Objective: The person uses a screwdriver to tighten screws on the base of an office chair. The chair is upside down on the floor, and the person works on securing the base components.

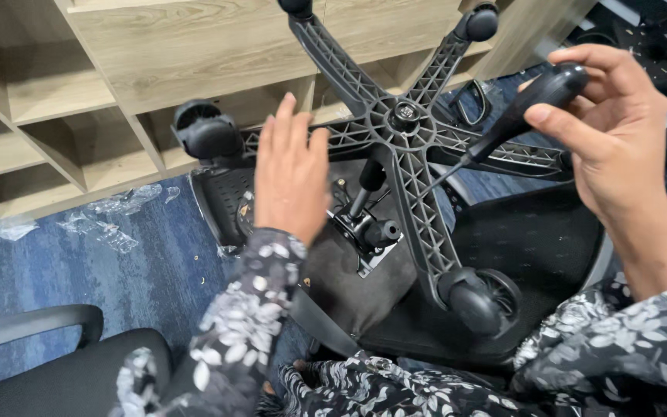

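The right hand has its grip clamped on the bulbous black handle of a slim-shafted screwdriver, held up beside the upturned black plastic five-spoke chair base. Its long axis slants from upper right down-left, the tip seemingly near the hub, probably aimed at the metal seat mechanism. The left hand, fingers spread and empty, hovers over the seat underside, apparently to steady it.

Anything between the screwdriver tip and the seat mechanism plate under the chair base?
Yes. The right hand holds the screwdriver above the star base, and a base spoke crosses over the mechanism plate. The gas-lift column also stands there. The left hand hovers open beside it.
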